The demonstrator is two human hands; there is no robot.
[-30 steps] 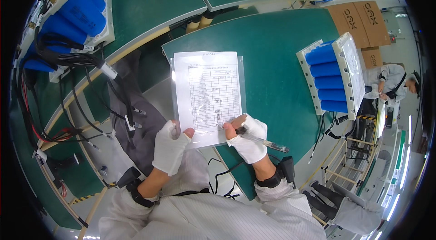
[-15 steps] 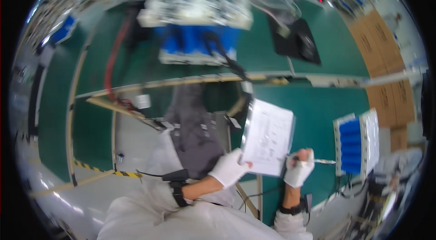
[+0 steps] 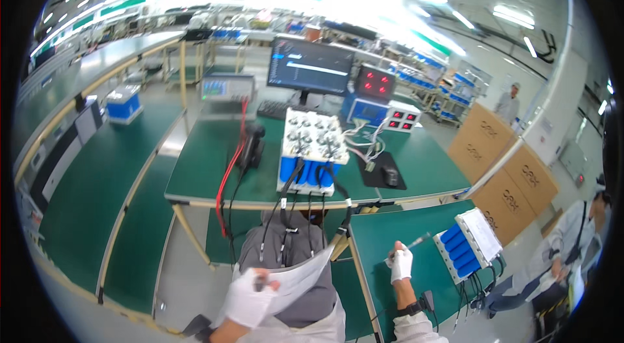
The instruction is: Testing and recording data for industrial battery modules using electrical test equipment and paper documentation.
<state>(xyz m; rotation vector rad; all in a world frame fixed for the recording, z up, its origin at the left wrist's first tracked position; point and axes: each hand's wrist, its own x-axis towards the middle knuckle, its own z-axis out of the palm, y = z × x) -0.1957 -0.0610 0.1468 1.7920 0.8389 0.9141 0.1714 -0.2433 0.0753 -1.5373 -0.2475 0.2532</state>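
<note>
My left hand (image 3: pixel 250 299), in a white glove with bare fingertips, grips the left end of a white printed sheet (image 3: pixel 300 281). The sheet is tilted and bowed above my grey-clad lap (image 3: pixel 286 249). Over the green side table (image 3: pixel 377 232), my right hand (image 3: pixel 401 264), gloved the same way, is closed around a slim pen (image 3: pixel 416 239) that points up and to the right. To the right of that hand stands a block of blue cells (image 3: pixel 463 255) with white end frames, black leads and a paper on it.
A larger blue-cell block (image 3: pixel 313 141) with black cables stands on the main green bench (image 3: pixel 266 180). Behind it are a monitor (image 3: pixel 311 67), a keyboard (image 3: pixel 279 109) and red-digit meters (image 3: pixel 376 82). A mouse (image 3: pixel 390 177) lies right; cardboard boxes (image 3: pixel 513 193) and a person (image 3: pixel 572 239) are beyond.
The view has tipped up, bringing in the monitor and room. My left hand has drawn the sheet leftward, away from the side table to over my lap. My right hand still holds the pen.
</note>
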